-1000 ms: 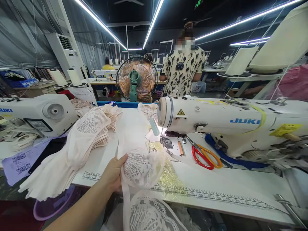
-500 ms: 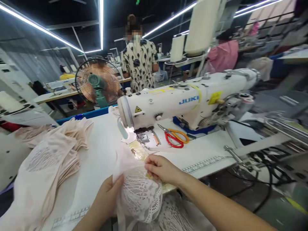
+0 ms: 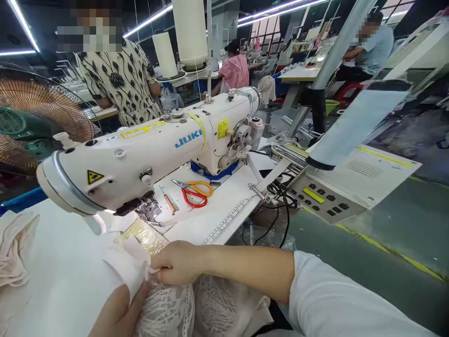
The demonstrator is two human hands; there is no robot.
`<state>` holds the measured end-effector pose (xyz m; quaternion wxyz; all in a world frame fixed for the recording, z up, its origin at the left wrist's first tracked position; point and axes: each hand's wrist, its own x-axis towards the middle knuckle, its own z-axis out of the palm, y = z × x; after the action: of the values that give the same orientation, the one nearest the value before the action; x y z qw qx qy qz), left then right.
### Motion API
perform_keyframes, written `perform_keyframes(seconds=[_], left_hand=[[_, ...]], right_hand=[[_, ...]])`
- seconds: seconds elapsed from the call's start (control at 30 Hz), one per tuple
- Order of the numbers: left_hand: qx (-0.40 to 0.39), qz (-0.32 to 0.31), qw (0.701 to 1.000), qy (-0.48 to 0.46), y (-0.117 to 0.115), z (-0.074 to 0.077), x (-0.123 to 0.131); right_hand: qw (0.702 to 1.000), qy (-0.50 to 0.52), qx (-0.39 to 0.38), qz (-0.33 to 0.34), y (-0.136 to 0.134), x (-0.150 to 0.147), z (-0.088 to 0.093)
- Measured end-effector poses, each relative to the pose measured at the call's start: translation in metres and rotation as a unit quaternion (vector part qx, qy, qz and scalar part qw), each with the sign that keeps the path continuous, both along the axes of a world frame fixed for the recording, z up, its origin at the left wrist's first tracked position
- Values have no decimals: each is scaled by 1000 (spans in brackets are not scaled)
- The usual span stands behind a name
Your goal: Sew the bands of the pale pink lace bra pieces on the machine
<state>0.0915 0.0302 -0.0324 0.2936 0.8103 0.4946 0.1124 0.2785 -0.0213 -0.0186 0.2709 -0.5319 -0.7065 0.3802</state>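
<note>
Pale pink lace fabric hangs at the table's front edge, its smooth part lying in front of the white sewing machine. My right hand pinches the fabric's edge, fingers closed, beside a shiny yellowish plate. Close by on the left, my left hand grips the same fabric between thumb and fingers, partly cut off by the bottom of the view. The needle area stands just beyond the plate. More lace hangs to the right, below my right forearm.
Red-and-orange-handled scissors and a small wooden-handled tool lie on the white table. Stacked fabric is at left. A fan, a standing person, and a control box surround the machine.
The view has swung right. The hands have come closer together on the fabric, whose smooth part is now folded up between them.
</note>
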Motion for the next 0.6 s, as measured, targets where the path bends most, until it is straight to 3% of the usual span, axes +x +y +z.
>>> perform_keyframes(seconds=[0.1, 0.23, 0.33, 0.4, 0.47, 0.53, 0.6], left_hand=[[-1, -22, 999, 25, -2, 10, 13], [-28, -1, 1000, -3, -12, 28, 14], [-147, 29, 983, -109, -25, 32, 11], [-285, 79, 933, -206, -34, 28, 12], [-397, 134, 863, -280, -41, 23, 15], [-460, 176, 806, -330, -46, 20, 19], [-493, 199, 766, -362, -50, 19, 21]], right_hand=[[1000, -12, 13, -7, 1, 1, 0], [998, -21, 19, -52, -5, 5, -2], [995, -28, 6, -93, -15, 7, -7], [993, -38, -2, -112, -21, 8, -10], [989, -58, -7, -137, -27, 8, -12], [984, -82, -6, -158, -32, 6, -12], [980, -106, -1, -167, -38, 5, -10]])
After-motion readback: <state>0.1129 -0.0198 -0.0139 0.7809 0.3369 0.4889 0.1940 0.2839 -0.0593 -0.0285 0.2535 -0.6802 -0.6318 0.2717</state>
